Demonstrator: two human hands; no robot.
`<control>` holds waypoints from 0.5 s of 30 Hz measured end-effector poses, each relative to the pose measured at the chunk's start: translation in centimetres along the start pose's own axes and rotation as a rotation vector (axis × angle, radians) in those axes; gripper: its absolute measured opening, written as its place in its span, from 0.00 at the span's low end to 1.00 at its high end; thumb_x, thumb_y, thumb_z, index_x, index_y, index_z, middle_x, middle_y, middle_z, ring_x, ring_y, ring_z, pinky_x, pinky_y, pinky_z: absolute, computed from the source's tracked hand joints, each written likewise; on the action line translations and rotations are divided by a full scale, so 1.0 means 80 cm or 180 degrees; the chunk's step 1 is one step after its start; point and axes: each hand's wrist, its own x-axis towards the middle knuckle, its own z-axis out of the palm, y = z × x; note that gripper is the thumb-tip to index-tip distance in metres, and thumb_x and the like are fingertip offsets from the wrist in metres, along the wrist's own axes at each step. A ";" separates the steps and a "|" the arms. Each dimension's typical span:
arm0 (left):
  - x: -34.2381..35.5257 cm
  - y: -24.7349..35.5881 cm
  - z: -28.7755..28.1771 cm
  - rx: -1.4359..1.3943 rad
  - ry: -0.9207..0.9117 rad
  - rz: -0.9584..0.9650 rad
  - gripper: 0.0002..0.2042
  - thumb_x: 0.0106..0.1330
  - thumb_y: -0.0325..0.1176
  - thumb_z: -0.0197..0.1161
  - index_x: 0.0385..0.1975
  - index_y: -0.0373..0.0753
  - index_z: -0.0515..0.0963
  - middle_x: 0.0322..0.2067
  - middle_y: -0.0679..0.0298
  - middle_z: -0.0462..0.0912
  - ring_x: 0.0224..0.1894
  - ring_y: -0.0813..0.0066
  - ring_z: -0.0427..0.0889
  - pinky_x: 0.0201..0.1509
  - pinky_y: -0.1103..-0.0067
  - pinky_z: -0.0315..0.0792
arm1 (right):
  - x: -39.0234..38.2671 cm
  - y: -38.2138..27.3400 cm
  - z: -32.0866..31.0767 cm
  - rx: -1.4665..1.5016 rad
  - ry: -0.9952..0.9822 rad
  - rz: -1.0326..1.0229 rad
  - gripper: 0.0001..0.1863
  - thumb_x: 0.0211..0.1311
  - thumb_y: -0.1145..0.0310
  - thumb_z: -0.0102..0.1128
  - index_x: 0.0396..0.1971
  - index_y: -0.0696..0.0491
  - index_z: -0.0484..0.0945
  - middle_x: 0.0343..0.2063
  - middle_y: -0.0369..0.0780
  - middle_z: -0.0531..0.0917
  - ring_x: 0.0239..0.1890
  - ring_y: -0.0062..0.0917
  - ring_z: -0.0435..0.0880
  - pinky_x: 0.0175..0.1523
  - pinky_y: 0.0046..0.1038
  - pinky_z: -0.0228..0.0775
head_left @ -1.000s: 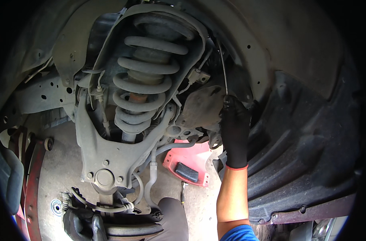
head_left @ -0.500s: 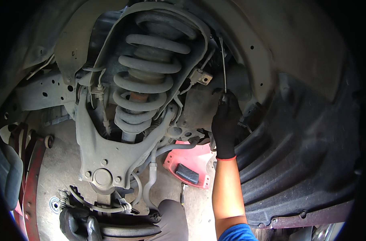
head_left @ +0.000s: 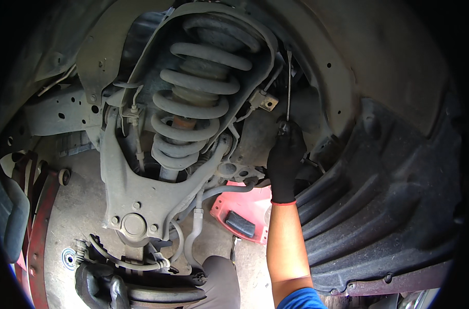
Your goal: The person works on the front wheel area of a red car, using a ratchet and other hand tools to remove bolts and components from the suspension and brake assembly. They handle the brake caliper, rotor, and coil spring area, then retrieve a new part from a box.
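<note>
My right hand [head_left: 284,159], in a black glove with red cuff, is raised under the wheel arch, closed round a long thin metal tool [head_left: 288,87], whose upper end reaches into the gap right of the coil spring [head_left: 193,108]. A small bracket [head_left: 268,103] sits left of the tool. My left hand [head_left: 95,285], in a black and grey glove, rests closed at the lower left on a dark curved part [head_left: 165,294], apparently the brake disc rim, below the control arm [head_left: 134,198].
A red plastic creeper or seat [head_left: 229,198] with a black pad lies on the floor [head_left: 74,211] below. A red metal frame [head_left: 41,237] stands at left, the black wheel-arch liner [head_left: 378,201] fills the right, and my grey-clad knee [head_left: 221,280] is at the bottom.
My right hand and forearm have shifted leftward with the tool, which now stands more upright. My left hand stays on the curved part, a little farther left.
</note>
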 end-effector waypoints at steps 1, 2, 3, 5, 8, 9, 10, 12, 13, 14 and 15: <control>0.000 -0.001 0.000 0.0017 0.0013 0.0062 0.12 0.62 0.36 0.59 0.30 0.32 0.72 0.26 0.59 0.73 0.29 0.70 0.71 0.36 0.75 0.66 | 0.000 -0.002 0.005 -0.0018 0.0084 -0.0099 0.15 0.80 0.58 0.53 0.50 0.53 0.80 0.21 0.30 0.74 0.20 0.10 0.66 0.24 0.18 0.59; 0.001 -0.001 0.000 0.0037 0.0024 0.0128 0.12 0.62 0.36 0.59 0.30 0.31 0.72 0.26 0.59 0.73 0.29 0.70 0.71 0.36 0.75 0.66 | -0.004 -0.006 0.005 -0.0015 0.0094 0.0083 0.15 0.80 0.58 0.53 0.49 0.53 0.80 0.21 0.30 0.74 0.20 0.10 0.65 0.23 0.18 0.59; 0.001 -0.001 0.000 0.0056 0.0030 0.0195 0.12 0.61 0.36 0.59 0.30 0.31 0.72 0.26 0.59 0.73 0.29 0.70 0.71 0.36 0.74 0.66 | -0.004 -0.009 0.006 0.0450 -0.0039 0.0517 0.15 0.80 0.57 0.53 0.49 0.53 0.80 0.22 0.30 0.74 0.20 0.10 0.65 0.23 0.18 0.58; 0.001 -0.002 0.001 -0.0007 0.0093 0.0082 0.12 0.61 0.36 0.59 0.30 0.31 0.72 0.26 0.59 0.73 0.29 0.69 0.71 0.36 0.74 0.66 | -0.009 -0.019 -0.003 0.1367 -0.0547 0.2075 0.14 0.80 0.57 0.53 0.47 0.52 0.80 0.22 0.29 0.74 0.19 0.10 0.66 0.22 0.19 0.58; 0.000 -0.002 0.002 0.0051 0.0084 0.0086 0.12 0.61 0.36 0.59 0.29 0.31 0.72 0.26 0.59 0.72 0.29 0.70 0.71 0.36 0.74 0.65 | -0.004 -0.025 -0.022 0.2455 -0.0928 0.2478 0.13 0.80 0.58 0.54 0.47 0.51 0.80 0.21 0.29 0.74 0.17 0.11 0.67 0.21 0.19 0.58; -0.001 -0.002 0.001 0.0091 0.0058 0.0124 0.12 0.61 0.36 0.59 0.29 0.31 0.72 0.26 0.60 0.72 0.29 0.70 0.70 0.35 0.75 0.65 | -0.003 -0.027 -0.026 0.2852 -0.0966 0.2605 0.12 0.80 0.59 0.54 0.45 0.51 0.80 0.21 0.30 0.75 0.17 0.11 0.68 0.20 0.19 0.57; -0.002 -0.002 0.001 0.0070 0.0072 0.0096 0.12 0.61 0.36 0.59 0.29 0.31 0.71 0.26 0.60 0.72 0.29 0.70 0.70 0.35 0.75 0.65 | -0.002 -0.027 -0.027 0.3179 -0.0941 0.2728 0.10 0.79 0.60 0.54 0.43 0.50 0.80 0.22 0.31 0.77 0.16 0.11 0.69 0.19 0.19 0.57; -0.004 -0.001 -0.001 0.0044 0.0069 0.0023 0.12 0.61 0.36 0.58 0.29 0.32 0.71 0.26 0.60 0.71 0.28 0.70 0.70 0.35 0.75 0.65 | -0.003 -0.026 -0.026 0.2755 -0.0737 0.2597 0.10 0.79 0.61 0.54 0.42 0.51 0.81 0.22 0.32 0.77 0.16 0.13 0.71 0.20 0.19 0.59; -0.005 -0.001 -0.002 0.0020 0.0072 -0.0022 0.12 0.61 0.36 0.58 0.29 0.31 0.71 0.26 0.60 0.71 0.28 0.71 0.69 0.35 0.75 0.65 | -0.005 -0.026 -0.022 0.2030 -0.0574 0.2303 0.12 0.79 0.60 0.55 0.44 0.52 0.82 0.22 0.32 0.77 0.18 0.14 0.73 0.22 0.21 0.61; -0.005 0.000 -0.003 0.0028 0.0040 -0.0001 0.12 0.61 0.36 0.58 0.30 0.31 0.71 0.26 0.60 0.71 0.28 0.71 0.69 0.35 0.75 0.65 | -0.007 -0.026 -0.018 0.1342 -0.0478 0.2017 0.13 0.79 0.60 0.55 0.46 0.54 0.82 0.21 0.32 0.77 0.19 0.16 0.74 0.24 0.22 0.63; -0.004 0.000 -0.004 0.0032 0.0023 0.0030 0.12 0.61 0.36 0.58 0.30 0.31 0.71 0.26 0.60 0.71 0.28 0.71 0.69 0.35 0.75 0.65 | -0.009 -0.026 -0.014 0.0729 -0.0268 0.1529 0.14 0.78 0.61 0.55 0.45 0.55 0.82 0.22 0.34 0.77 0.21 0.17 0.75 0.26 0.23 0.64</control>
